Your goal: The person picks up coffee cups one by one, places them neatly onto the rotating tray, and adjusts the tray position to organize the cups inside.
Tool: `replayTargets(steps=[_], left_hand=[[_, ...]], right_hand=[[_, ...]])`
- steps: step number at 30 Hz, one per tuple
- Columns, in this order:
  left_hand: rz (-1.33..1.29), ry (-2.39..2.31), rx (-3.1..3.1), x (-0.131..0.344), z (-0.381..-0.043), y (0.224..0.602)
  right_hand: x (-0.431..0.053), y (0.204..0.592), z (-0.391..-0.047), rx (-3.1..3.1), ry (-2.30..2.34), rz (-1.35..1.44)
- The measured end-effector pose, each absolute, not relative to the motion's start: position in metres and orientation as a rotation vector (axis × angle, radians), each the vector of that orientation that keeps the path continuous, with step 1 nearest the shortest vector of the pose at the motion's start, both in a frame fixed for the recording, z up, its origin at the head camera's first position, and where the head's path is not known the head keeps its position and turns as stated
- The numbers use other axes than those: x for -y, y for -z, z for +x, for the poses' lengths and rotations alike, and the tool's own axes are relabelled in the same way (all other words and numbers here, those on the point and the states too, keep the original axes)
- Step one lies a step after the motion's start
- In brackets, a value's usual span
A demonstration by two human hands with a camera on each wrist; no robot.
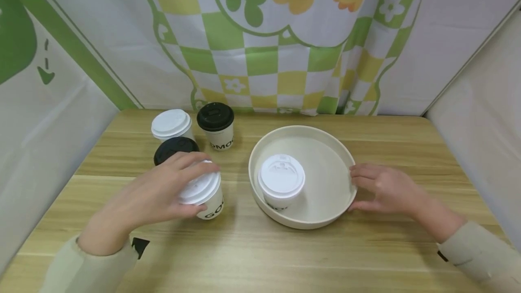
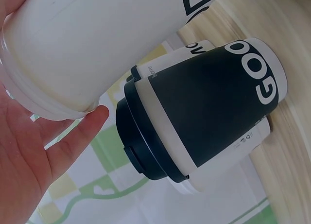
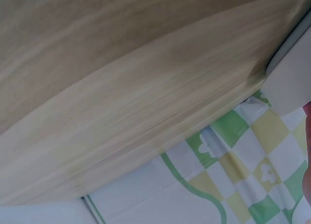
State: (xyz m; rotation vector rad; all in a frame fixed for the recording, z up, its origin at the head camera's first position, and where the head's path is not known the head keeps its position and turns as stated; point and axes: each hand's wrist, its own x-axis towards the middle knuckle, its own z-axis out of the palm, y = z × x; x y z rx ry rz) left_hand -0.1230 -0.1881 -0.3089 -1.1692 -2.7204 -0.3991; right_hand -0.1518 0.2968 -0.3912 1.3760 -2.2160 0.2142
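Note:
My left hand (image 1: 175, 184) grips a white paper cup (image 1: 213, 207) by its white lid, from above, with the thumb on the near side and fingers over the far side. In the left wrist view, the held cup (image 2: 92, 44) crosses the upper left, its lid against the palm. Another white-lidded cup (image 1: 281, 176) stands upright inside a round cream tray (image 1: 329, 216), at the tray's left. At the tray's right rim, my right hand (image 1: 384, 189) rests its fingertips and thumb. Only a sliver of that hand enters the right wrist view, beside the tray wall (image 3: 291, 78).
Just behind the left hand stands a dark-sleeved cup (image 2: 194, 107) with a black lid. Farther back are a white-lidded cup (image 1: 171, 123) and a black-lidded cup (image 1: 215, 123). A checked, flowered curtain (image 1: 264, 67) hangs along the back edge of the wooden table (image 1: 260, 257).

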Motion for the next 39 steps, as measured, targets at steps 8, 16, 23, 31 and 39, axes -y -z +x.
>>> replayTargets(steps=[8, 16, 23, 31, 39], left_hand=[[-1.185, 0.418, 2.689, 0.184, -0.127, 0.310], [-1.197, 0.451, 2.661, 0.181, -0.131, 0.309], [-1.186, 0.450, 2.698, 0.178, -0.135, 0.309], [-1.188, 0.450, 2.712, 0.176, -0.135, 0.310], [-1.187, 0.439, 2.690, 0.180, -0.134, 0.309]], right_hand=[[-0.289, 0.391, -0.140, 2.219, -0.177, 1.310], [-0.291, 0.389, -0.140, 2.219, -0.283, 1.367], [-0.308, 0.381, -0.166, 2.406, -0.266, 1.371], [-0.311, 0.384, -0.172, 2.420, -0.182, 1.396], [-0.305, 0.388, -0.167, 2.339, -0.164, 1.366]])
